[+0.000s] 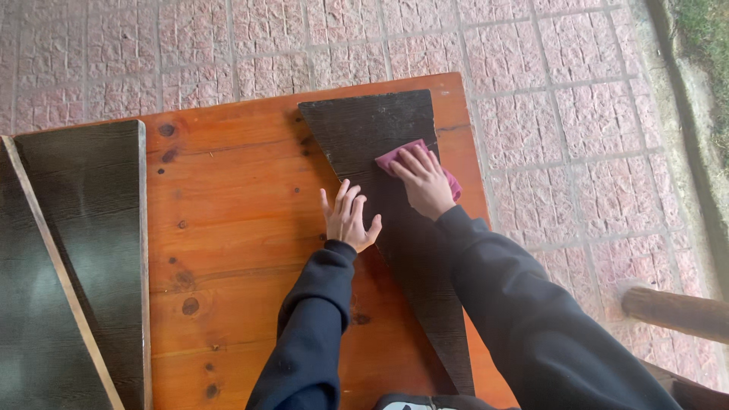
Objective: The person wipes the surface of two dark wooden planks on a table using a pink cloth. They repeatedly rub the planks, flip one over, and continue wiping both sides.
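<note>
A dark, wedge-shaped wooden board (376, 125) lies on an orange-brown wooden table (235, 197), wide end away from me and narrowing toward me. My right hand (424, 182) presses a pink cloth (395, 156) flat against the board near its right edge. My left hand (348, 216) rests flat with fingers spread at the board's left edge, partly on the table. Both arms wear dark sleeves.
Two more dark boards (83, 228) lie over the table's left side, with a thin pale strip (61, 273) between them. Pink paving stones (577, 114) surround the table. A round wooden post (676, 311) sticks in at the lower right.
</note>
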